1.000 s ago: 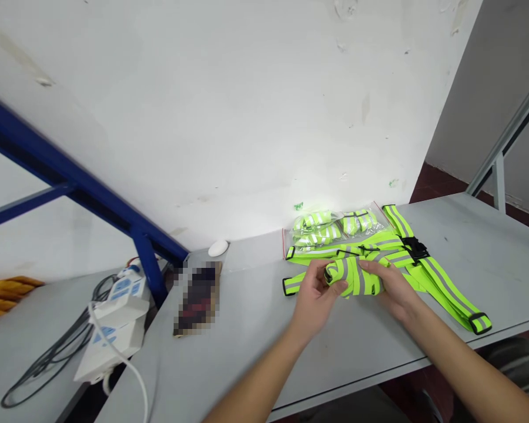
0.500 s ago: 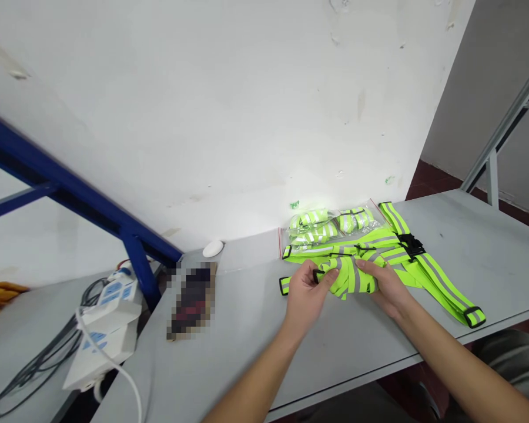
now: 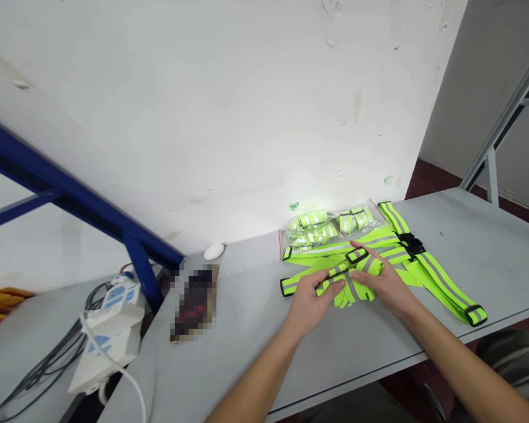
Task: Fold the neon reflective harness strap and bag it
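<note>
My left hand (image 3: pixel 311 302) is closed, thumb and fingers pinching the left side of a bunched neon-yellow reflective strap (image 3: pixel 351 286) with grey stripes and black buckles. On its other side my right hand (image 3: pixel 385 288) grips the same bundle, index finger stretched along the top near a black slide buckle. The bundle is held just above the table. Behind and to the right lies a spread-out reflective harness (image 3: pixel 441 279) of the same colour, with a black clip (image 3: pixel 411 245) at its middle. Part of that harness is hidden behind my hands.
Clear plastic bags (image 3: pixel 317 229) of folded reflective straps lie against the wall. On the grey table (image 3: pixel 247 329) are a white oval object (image 3: pixel 214 251) and a blurred-out item (image 3: pixel 194 302). White power boxes (image 3: pixel 112 329) with cables stand at left, beside a blue metal frame (image 3: pixel 139 267).
My fingers have shifted on the bundled strap, turning it so a slide buckle now shows on top. My right index finger has stretched out. The camera view has moved slightly.
</note>
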### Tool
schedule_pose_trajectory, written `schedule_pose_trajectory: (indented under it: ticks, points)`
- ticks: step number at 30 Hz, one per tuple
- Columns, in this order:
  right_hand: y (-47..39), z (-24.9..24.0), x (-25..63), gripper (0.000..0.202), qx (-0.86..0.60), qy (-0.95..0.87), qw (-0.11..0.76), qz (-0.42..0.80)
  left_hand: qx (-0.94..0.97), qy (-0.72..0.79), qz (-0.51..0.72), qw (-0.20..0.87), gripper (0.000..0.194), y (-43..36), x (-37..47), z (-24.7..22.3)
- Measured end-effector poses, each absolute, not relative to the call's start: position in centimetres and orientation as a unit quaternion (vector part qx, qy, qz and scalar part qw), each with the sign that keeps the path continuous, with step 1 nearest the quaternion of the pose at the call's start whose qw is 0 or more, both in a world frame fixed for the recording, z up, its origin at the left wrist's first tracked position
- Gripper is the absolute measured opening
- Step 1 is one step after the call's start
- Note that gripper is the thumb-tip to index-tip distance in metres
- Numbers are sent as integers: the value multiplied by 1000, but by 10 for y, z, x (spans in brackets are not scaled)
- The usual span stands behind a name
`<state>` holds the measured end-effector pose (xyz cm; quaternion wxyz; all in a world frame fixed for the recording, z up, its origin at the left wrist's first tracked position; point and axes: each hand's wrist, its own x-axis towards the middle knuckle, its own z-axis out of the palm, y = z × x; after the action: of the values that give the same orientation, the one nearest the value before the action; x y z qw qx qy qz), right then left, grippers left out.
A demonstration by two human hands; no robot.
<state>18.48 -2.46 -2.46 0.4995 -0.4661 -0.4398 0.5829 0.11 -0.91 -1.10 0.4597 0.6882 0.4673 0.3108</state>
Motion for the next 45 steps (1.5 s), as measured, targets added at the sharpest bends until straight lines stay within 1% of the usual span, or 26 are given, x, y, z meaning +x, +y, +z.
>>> schedule_pose_trajectory:
  ticks: [3,6,8,10,11,12,14,15,16,17,21,23,25,28,29,33,36,39,41,45]
  points:
    - [-28,-23,190,74,-450,-484,483,575,691,449,339,454,26,-8,0,-14]
    - [-29,-23,194,58,-450,-540,432,565,706,429,388,409,24,-6,-1,-19]
    - [-28,-21,193,42,-474,-589,411,509,708,425,412,385,23,-4,-2,-22]
    - [-26,-17,189,30,-482,-641,428,417,705,419,436,372,24,1,-6,-23]
    - [-24,-15,187,27,-470,-668,438,375,709,409,442,367,30,5,-10,-22]
    - [-22,-13,185,27,-447,-700,441,341,716,397,444,364,40,11,-16,-21]
    - [-16,-13,181,34,-386,-772,418,285,720,394,445,358,60,28,-33,-20]
    - [-13,-15,180,40,-356,-805,399,257,708,412,451,354,64,38,-44,-22]
    - [-11,-20,178,47,-331,-834,382,223,673,458,476,334,53,49,-55,-25]
    - [-9,-26,177,54,-311,-856,367,187,622,539,491,287,45,60,-66,-29]
    - [-9,-61,168,78,-263,-906,323,71,546,668,472,179,38,90,-93,-58]
    - [-15,-78,163,87,-252,-923,289,29,545,701,438,143,40,94,-94,-71]
    - [-21,-88,159,90,-238,-937,257,-2,555,720,400,118,37,94,-91,-78]
    - [-27,-92,156,90,-229,-944,235,-31,570,735,353,99,15,93,-86,-81]
    - [-27,-91,155,89,-227,-945,234,-38,574,738,341,96,11,93,-85,-80]
    - [-25,-82,157,86,-223,-939,256,-49,591,735,324,83,15,92,-89,-71]
    - [-23,-72,161,81,-241,-923,297,-46,597,725,338,56,12,84,-93,-55]
    - [-19,-61,170,72,-278,-889,363,-34,620,700,353,31,8,67,-88,-36]
    - [-14,-54,180,68,-303,-857,416,-33,657,669,345,37,8,53,-76,-29]
    - [-7,-42,198,61,-329,-798,499,-78,744,594,293,84,17,31,-40,-30]
